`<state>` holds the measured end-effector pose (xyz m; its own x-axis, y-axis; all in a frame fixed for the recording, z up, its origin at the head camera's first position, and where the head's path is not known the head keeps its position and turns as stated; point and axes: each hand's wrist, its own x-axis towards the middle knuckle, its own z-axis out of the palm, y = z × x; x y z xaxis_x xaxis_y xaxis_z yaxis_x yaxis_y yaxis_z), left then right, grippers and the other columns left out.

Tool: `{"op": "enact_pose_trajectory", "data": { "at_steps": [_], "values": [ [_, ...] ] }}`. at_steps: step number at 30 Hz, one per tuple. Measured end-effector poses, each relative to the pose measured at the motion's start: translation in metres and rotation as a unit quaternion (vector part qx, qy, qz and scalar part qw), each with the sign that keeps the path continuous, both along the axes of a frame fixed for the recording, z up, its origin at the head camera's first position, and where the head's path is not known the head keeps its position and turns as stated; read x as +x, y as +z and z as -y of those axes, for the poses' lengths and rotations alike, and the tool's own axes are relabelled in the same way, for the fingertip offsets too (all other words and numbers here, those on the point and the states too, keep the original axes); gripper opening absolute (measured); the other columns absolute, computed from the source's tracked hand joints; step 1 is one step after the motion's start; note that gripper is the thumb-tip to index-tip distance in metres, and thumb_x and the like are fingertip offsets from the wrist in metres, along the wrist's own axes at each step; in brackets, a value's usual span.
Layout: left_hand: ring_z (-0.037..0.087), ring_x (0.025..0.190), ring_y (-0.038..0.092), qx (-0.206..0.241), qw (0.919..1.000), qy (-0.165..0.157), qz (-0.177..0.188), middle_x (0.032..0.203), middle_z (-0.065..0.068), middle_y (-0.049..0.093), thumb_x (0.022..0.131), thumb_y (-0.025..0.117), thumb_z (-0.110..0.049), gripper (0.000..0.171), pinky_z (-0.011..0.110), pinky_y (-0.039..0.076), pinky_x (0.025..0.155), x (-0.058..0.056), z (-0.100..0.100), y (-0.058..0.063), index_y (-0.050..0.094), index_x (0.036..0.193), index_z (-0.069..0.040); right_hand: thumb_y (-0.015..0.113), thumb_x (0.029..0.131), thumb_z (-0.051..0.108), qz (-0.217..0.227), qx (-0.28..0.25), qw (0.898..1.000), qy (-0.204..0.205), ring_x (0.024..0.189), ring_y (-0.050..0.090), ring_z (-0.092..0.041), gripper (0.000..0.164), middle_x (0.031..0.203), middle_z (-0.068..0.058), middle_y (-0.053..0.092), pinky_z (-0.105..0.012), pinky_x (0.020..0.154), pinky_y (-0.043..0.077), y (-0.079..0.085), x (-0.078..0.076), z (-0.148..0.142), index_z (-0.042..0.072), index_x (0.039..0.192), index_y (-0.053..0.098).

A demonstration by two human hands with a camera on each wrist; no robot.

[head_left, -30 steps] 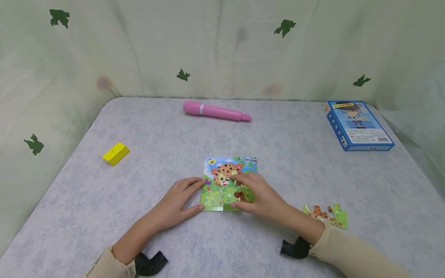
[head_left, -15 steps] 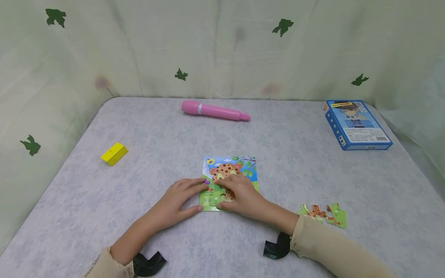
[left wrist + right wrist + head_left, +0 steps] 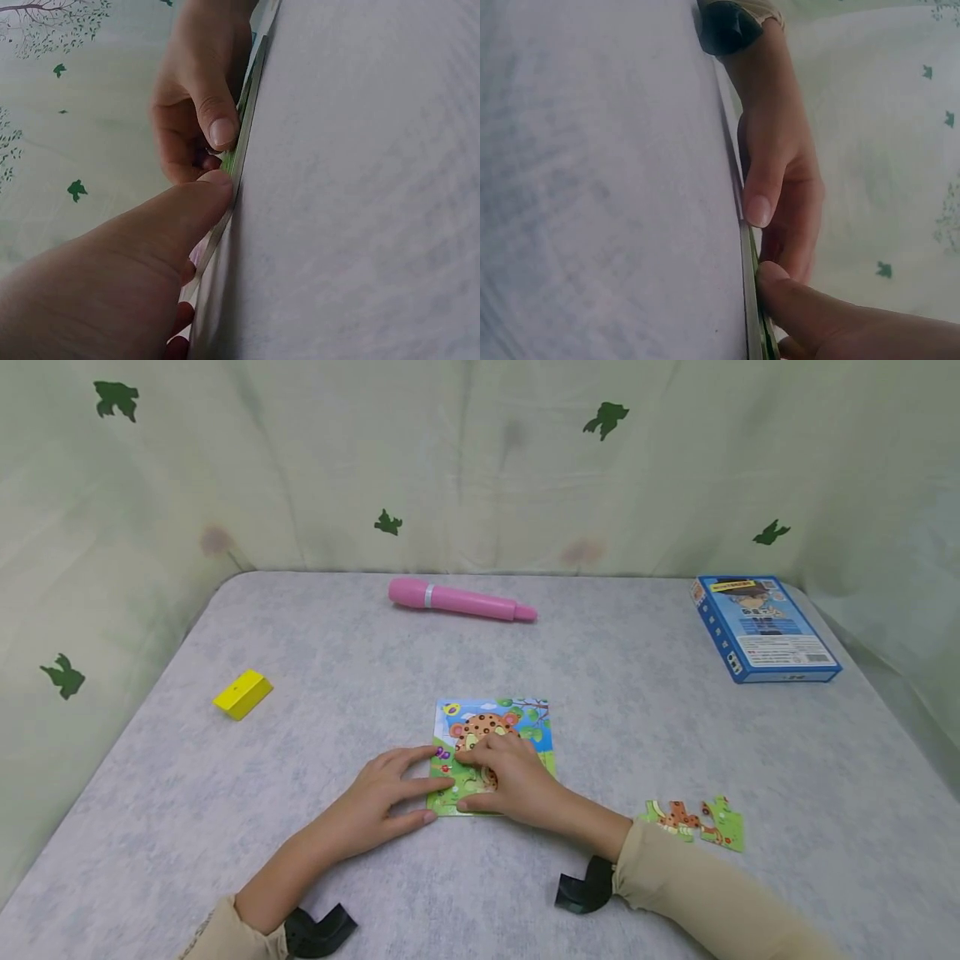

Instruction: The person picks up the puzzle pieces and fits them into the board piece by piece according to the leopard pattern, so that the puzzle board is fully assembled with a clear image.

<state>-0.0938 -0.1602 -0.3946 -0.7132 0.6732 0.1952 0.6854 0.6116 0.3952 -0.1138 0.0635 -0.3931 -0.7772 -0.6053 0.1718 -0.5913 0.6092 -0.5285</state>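
A square puzzle board (image 3: 442, 727) with a spotted leopard picture lies flat in front of me. My left hand (image 3: 378, 797) rests at its left side, fingers extended onto the picture and thumb at the near left corner. Over the lower middle of the board, my right hand (image 3: 517, 781) holds a puzzle piece (image 3: 490, 778) with spotted fur between thumb and fingers. The hand covers much of that piece and the leopard's lower face. In the left wrist view, my left thumb (image 3: 214, 184) touches the board's edge (image 3: 244, 142), close to my right thumb (image 3: 221, 127).
Two loose puzzle pieces, a spotted one (image 3: 675, 818) and a mostly green one (image 3: 723, 825), lie beyond my right forearm. A yellow block (image 3: 243, 694) sits at left, a pink marker-shaped stick (image 3: 462, 600) at the back, and a blue box (image 3: 767, 628) at back right.
My right hand has moved left across the board with the puzzle piece, then nearly stopped. A left finger now reaches slightly further onto the board; the left hand otherwise stays in place.
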Motion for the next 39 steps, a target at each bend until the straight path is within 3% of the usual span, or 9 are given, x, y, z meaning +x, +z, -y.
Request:
{"op": "enact_pose_trajectory", "data": {
  "at_steps": [6,11,16,19,21,23,26,34,39],
  "values": [
    [0.021,0.115,0.024,0.002,0.9999,0.006,0.009,0.129,0.002,0.029,0.078,0.050,-0.043,0.038,0.044,0.019,0.089,0.000,0.000,0.000,0.048,0.115,-0.033,0.057,0.067,0.050,-0.029,0.038,0.999,0.017,0.077,0.029,-0.009,0.056,0.087,0.011,0.037,-0.027,0.065,0.023,0.004,-0.001,-0.001,0.021,0.115,0.051],
    [0.018,0.115,0.024,0.001,0.9998,0.013,0.012,0.130,0.000,0.028,0.078,0.050,-0.044,0.038,0.041,0.019,0.090,0.000,0.001,-0.001,0.047,0.115,-0.035,0.053,0.070,0.053,0.016,0.042,0.998,0.036,0.086,0.030,-0.008,0.058,0.094,0.011,0.035,-0.033,0.076,0.023,0.007,-0.002,-0.008,0.024,0.119,0.046],
    [0.017,0.115,0.024,0.001,0.9997,0.023,0.012,0.129,-0.002,0.029,0.077,0.051,-0.044,0.038,0.041,0.020,0.090,0.001,0.000,-0.002,0.047,0.114,-0.036,0.052,0.072,0.051,0.110,-0.027,0.992,0.046,0.106,0.028,-0.009,0.056,0.114,0.009,0.034,-0.039,0.086,0.024,0.011,-0.001,-0.019,0.025,0.120,0.041],
    [0.017,0.115,0.025,0.001,0.9995,0.028,0.013,0.129,-0.003,0.029,0.077,0.051,-0.045,0.038,0.041,0.020,0.090,0.001,0.000,-0.002,0.047,0.114,-0.037,0.058,0.074,0.036,0.166,-0.091,0.981,0.038,0.110,0.030,-0.014,0.052,0.117,0.003,0.035,-0.040,0.086,0.028,0.029,0.006,-0.026,0.018,0.120,0.041],
    [0.017,0.115,0.025,0.000,0.9995,0.028,0.013,0.129,-0.003,0.029,0.077,0.050,-0.045,0.038,0.041,0.020,0.090,0.001,0.000,-0.002,0.047,0.114,-0.037,0.061,0.074,0.026,0.178,-0.123,0.976,0.029,0.108,0.033,-0.018,0.051,0.116,-0.001,0.036,-0.041,0.086,0.029,0.043,0.011,-0.032,0.014,0.119,0.041],
    [0.017,0.115,0.025,0.000,0.9995,0.029,0.013,0.129,-0.003,0.029,0.077,0.050,-0.045,0.038,0.040,0.020,0.090,0.001,0.000,-0.002,0.047,0.114,-0.037,0.063,0.073,0.018,0.174,-0.145,0.974,0.017,0.106,0.036,-0.022,0.051,0.114,-0.004,0.039,-0.042,0.086,0.030,0.057,0.017,-0.040,0.011,0.118,0.042],
    [0.017,0.115,0.024,0.000,0.9995,0.029,0.014,0.129,-0.003,0.029,0.076,0.050,-0.045,0.038,0.040,0.019,0.091,0.001,0.000,-0.002,0.048,0.113,-0.037,0.065,0.071,0.015,0.144,-0.157,0.977,0.003,0.103,0.038,-0.022,0.052,0.114,-0.001,0.039,-0.042,0.084,0.032,0.064,0.024,-0.057,0.013,0.118,0.042],
    [0.017,0.115,0.024,-0.005,0.9992,0.033,0.022,0.129,-0.003,0.028,0.076,0.050,-0.046,0.038,0.040,0.019,0.091,0.001,0.000,-0.001,0.047,0.114,-0.037,0.067,0.068,0.024,0.051,-0.132,0.987,-0.082,0.101,0.038,-0.012,0.058,0.115,0.006,0.042,-0.033,0.081,0.035,0.052,0.040,-0.116,0.018,0.119,0.040],
    [0.017,0.115,0.024,-0.002,0.9992,0.035,0.022,0.129,-0.003,0.028,0.076,0.050,-0.046,0.039,0.040,0.019,0.091,0.001,0.000,-0.002,0.047,0.114,-0.038,0.068,0.067,0.021,0.055,-0.116,0.983,-0.133,0.098,0.037,-0.010,0.059,0.114,0.005,0.043,-0.027,0.065,0.042,0.051,0.055,-0.143,0.019,0.119,0.040]
  ]
}}
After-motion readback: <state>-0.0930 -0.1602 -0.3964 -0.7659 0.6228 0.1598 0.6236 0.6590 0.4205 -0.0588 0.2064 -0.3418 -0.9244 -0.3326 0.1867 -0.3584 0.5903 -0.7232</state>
